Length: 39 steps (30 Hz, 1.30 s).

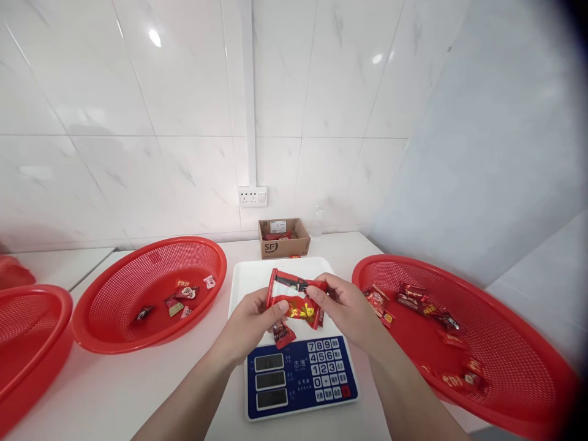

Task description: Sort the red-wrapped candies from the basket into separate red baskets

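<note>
Both my hands hold a red snack packet with a white patch and yellow figures, just above the pan of a white electronic scale. My left hand pinches its left side with the thumb on top. On the other side, my right hand grips the right end, thumb across the face. Below the packet, a small dark red wrapped piece lies near the scale's blue keypad panel. Part of another dark red wrapper shows beside my right hand. The pan's middle is hidden by my hands and the packet.
Red mesh baskets with small wrapped snacks stand to the left and right. Another red basket is at the far left. Behind the scale, a cardboard box holds red packets. A wall socket is above it.
</note>
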Available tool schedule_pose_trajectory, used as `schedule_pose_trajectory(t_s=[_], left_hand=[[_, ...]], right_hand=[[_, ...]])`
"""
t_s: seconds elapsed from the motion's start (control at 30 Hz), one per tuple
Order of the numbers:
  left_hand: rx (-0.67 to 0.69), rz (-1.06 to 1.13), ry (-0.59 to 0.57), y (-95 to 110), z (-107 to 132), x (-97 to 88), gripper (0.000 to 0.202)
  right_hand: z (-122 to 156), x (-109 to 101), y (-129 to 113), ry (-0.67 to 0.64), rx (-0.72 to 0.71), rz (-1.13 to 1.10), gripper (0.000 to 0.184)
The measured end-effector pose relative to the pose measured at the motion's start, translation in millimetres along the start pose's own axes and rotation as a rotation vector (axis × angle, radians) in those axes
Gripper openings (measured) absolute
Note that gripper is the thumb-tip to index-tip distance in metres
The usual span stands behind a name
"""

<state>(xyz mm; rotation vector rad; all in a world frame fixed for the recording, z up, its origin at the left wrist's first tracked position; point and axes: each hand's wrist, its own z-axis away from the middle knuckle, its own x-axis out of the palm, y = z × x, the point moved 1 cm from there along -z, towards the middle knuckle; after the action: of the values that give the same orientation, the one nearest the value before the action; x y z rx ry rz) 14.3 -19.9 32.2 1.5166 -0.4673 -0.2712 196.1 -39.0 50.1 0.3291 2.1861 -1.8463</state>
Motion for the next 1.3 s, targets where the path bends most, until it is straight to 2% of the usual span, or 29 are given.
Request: schedule_pose_trajectory(t_s=[0.07, 0.13, 0.23, 0.33, 0.4, 0.5, 0.6, 0.77, 0.97, 1.17, 1.3], left_hand=[[-0.027, 0.030, -0.031, -4.3, -0.7, 1.1, 0.033], [-0.016, 0.080, -0.003, -9.2, -1.2, 3.9, 0.032], [0.036, 0.186, 0.129, -14.5, -1.5, 10.3, 0.031], [0.062, 0.325, 0.221, -15.7, -1.4, 17.6, 0.034], [0.033, 0.322, 0.185, -15.2, -1.0, 21.8, 0.036], [-0.026, 0.146, 0.078, -13.3, -0.8, 23.1, 0.039], [0.004, 0.035, 0.071, -8.2, -5.9, 15.3, 0.042], [0.021, 0.091, 0.058, -0.4, -26.8, -1.1, 0.036], [0.071, 0.138, 0.115, -3.7, -36.7, 1.5, 0.035], [-0.010, 0.169, -0.007, -3.5, -36.9, 7.2, 0.045], [0.029, 0.155, 0.045, -4.4, -41.8, 6.6, 0.044]], right_hand=[[-2.8, 3.2, 1.1, 0.021, -0.031, -0.035, 0.035], [-4.9, 8.1, 4.6, 0.048, -0.049, -0.086, 0.037], [-5.3, 16.0, 11.2, 0.089, -0.053, -0.237, 0.038], [-1.9, 25.0, 18.6, 0.099, -0.070, -0.387, 0.051], [0.3, 31.0, 24.7, 0.087, -0.046, -0.410, 0.050], [0.5, 34.1, 32.5, 0.146, 0.027, -0.409, 0.041], [-2.4, 27.8, 33.2, 0.154, 0.068, -0.395, 0.038], [-8.6, 18.8, 29.4, 0.002, 0.074, -0.264, 0.040], [-21.3, 22.0, 36.1, 0.125, -0.062, -0.090, 0.036], [-28.3, 21.3, 34.4, 0.051, -0.073, -0.148, 0.033], [-26.1, 20.9, 31.3, 0.070, -0.043, -0.137, 0.036]])
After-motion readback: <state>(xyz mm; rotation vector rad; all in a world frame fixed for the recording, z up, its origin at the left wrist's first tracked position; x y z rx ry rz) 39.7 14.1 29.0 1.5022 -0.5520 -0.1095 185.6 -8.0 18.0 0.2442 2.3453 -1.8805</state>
